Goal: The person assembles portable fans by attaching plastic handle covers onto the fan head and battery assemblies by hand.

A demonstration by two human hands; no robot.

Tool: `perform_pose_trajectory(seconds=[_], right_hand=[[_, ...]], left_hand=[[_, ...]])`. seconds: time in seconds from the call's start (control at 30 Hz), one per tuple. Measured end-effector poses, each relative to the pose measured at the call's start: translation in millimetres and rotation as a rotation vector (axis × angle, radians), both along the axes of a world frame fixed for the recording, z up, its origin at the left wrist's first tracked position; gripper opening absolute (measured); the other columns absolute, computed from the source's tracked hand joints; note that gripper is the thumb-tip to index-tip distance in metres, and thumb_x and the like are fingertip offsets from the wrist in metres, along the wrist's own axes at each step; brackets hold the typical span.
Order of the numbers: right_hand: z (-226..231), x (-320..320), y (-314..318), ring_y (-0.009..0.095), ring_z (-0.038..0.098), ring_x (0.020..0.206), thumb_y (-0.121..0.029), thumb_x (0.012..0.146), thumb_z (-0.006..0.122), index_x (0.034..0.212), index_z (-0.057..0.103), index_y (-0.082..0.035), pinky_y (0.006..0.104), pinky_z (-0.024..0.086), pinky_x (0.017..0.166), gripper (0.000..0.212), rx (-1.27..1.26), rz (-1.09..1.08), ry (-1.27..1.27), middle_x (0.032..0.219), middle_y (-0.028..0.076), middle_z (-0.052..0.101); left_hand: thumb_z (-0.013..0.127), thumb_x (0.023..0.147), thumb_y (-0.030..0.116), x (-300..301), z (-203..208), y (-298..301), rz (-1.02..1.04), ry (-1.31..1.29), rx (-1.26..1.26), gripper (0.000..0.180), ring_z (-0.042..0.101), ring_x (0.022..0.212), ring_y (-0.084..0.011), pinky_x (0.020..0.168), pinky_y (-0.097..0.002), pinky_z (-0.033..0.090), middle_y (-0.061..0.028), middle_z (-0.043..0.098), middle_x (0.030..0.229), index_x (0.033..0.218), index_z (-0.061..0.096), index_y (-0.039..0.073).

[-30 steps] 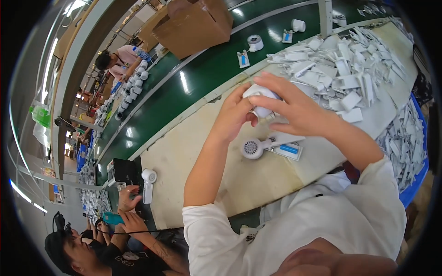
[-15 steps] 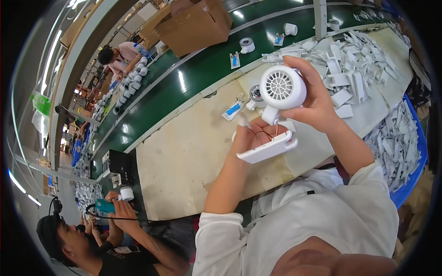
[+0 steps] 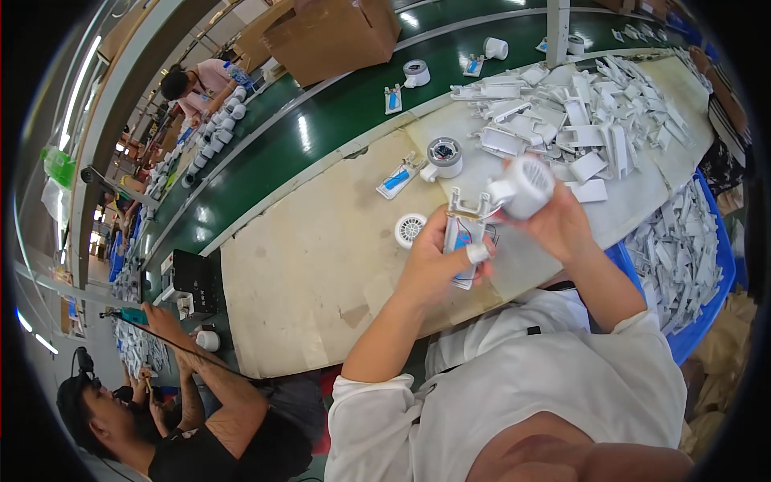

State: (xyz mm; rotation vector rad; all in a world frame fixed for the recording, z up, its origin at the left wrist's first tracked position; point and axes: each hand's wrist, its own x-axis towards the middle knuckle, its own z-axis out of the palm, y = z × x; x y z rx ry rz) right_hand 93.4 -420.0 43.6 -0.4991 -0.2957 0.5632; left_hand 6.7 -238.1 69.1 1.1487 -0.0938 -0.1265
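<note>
My left hand (image 3: 430, 265) grips a white plastic handle shell (image 3: 464, 227), its inner side up, showing a blue battery and thin wires. White wrapping covers that thumb's tip. In my right hand (image 3: 566, 225) is a white round fan head (image 3: 526, 189), tilted and blurred by motion, its slotted grille toward the right. The fan head is close to the handle's forked end; whether they are joined I cannot tell. Beside my left hand lies a loose round grille (image 3: 410, 230). Beyond are an open fan housing (image 3: 444, 157) and another handle shell with a blue battery (image 3: 395, 177).
White plastic shells (image 3: 598, 120) are heaped at the right of the worktable (image 3: 305, 265). A blue bin (image 3: 717, 281) of similar parts stands by my right arm. A green conveyor (image 3: 321, 136) runs behind, carrying fan parts and a cardboard box (image 3: 333, 40). A co-worker (image 3: 201, 402) sits at left.
The handle shell has turned from its smooth back to its open inner side. My right hand has lowered and tilted the fan head. The loose grille now shows. The co-worker's hands have moved.
</note>
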Motion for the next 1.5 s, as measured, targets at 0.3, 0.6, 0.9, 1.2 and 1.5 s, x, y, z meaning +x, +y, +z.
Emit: perform_pose_trajectory(seconds=[0.3, 0.6, 0.9, 1.2, 1.5], right_hand=[[3, -10, -42, 0.027, 0.049, 0.111, -0.02, 0.069, 0.075, 0.133, 0.032, -0.011, 0.038, 0.049, 0.084, 0.078, -0.73, 0.287, -0.448, 0.125, 0.013, 0.044], [27, 18, -49, 0.029, 0.058, 0.097, -0.005, 0.066, 0.065, 0.093, 0.063, -0.01, 0.0364, 0.052, 0.079, 0.028, -0.889, -1.001, -1.955, 0.098, 0.008, 0.06], [34, 8, -49, 0.029, 0.059, 0.095, -0.007, 0.064, 0.065, 0.097, 0.063, -0.01, 0.0371, 0.052, 0.078, 0.033, -0.941, -1.002, -1.971, 0.096, 0.009, 0.06], [39, 6, -55, 0.029, 0.058, 0.097, -0.003, 0.062, 0.066, 0.104, 0.06, -0.009, 0.0371, 0.049, 0.082, 0.043, -1.04, -0.891, -1.956, 0.101, 0.01, 0.059], [31, -4, -59, 0.031, 0.054, 0.104, -0.007, 0.061, 0.074, 0.114, 0.052, -0.01, 0.0365, 0.046, 0.086, 0.058, -1.131, -0.614, -1.531, 0.114, 0.013, 0.054]], left_hand=[[0.044, 0.087, 0.015, 0, 7, 2, -0.015, 0.171, 0.085, 0.023, 0.06, 0.063, -0.02, 0.059, -0.0326, 0.052, -0.0133, 0.06, 0.082, 0.107, 0.046, 0.004], [0.045, 0.081, 0.006, 6, -7, -8, -0.082, 0.175, 0.249, 0.022, 0.057, 0.065, -0.0135, 0.058, -0.0256, 0.049, -0.0095, 0.059, 0.084, 0.103, 0.047, 0.003], [0.054, 0.076, 0.001, 1, -12, -12, 0.057, -0.032, 0.577, 0.025, 0.056, 0.068, -0.0096, 0.058, -0.0228, 0.048, -0.0055, 0.059, 0.085, 0.1, 0.049, 0.001], [0.061, 0.072, 0.011, 5, -10, -13, 0.085, -0.123, 0.753, 0.028, 0.051, 0.065, -0.0092, 0.058, -0.0241, 0.044, -0.0053, 0.058, 0.08, 0.095, 0.05, 0.0], [0.061, 0.072, 0.01, 6, 7, -9, 0.135, -0.282, 1.013, 0.032, 0.052, 0.063, -0.0086, 0.056, -0.0231, 0.044, -0.0052, 0.057, 0.079, 0.1, 0.048, 0.003]])
